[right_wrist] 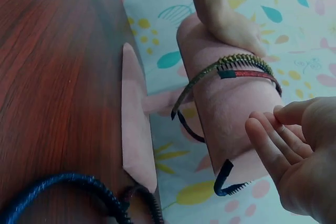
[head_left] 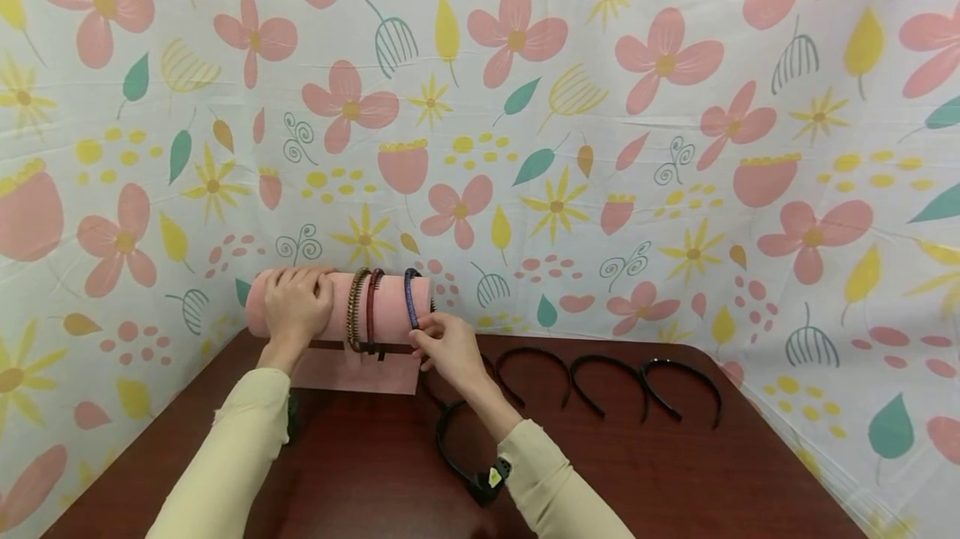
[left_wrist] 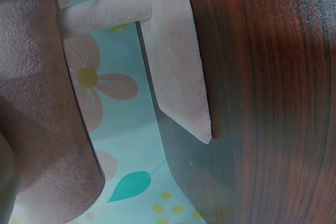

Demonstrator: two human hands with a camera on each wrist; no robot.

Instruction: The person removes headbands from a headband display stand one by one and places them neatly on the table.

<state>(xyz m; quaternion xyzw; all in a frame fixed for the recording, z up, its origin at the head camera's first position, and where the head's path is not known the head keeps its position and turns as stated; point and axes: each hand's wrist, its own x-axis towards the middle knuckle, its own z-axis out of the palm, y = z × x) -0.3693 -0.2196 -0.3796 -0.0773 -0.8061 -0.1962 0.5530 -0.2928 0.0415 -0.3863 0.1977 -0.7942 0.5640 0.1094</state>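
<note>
A pink plush headband holder (head_left: 388,306), a thick roll on a stem above a flat base (head_left: 352,371), stands toward the back left of the table. My left hand (head_left: 298,301) grips the roll's left part, fingers curled over its top. A spiky gold headband (head_left: 354,310) and a red one (head_left: 371,306) sit around the middle of the roll. Near its right end hangs a blue headband (head_left: 410,297) with a black tip (right_wrist: 224,169). My right hand (head_left: 450,347) is beside that headband's lower part, fingers loosely bent, with nothing seen between them in the right wrist view.
Several dark headbands lie on the brown table (head_left: 360,472) to the right, among them a glossy one (head_left: 708,376) at the far end. Another dark headband (head_left: 442,443) lies under my right forearm. A flower-printed cloth (head_left: 555,272) hangs behind the table.
</note>
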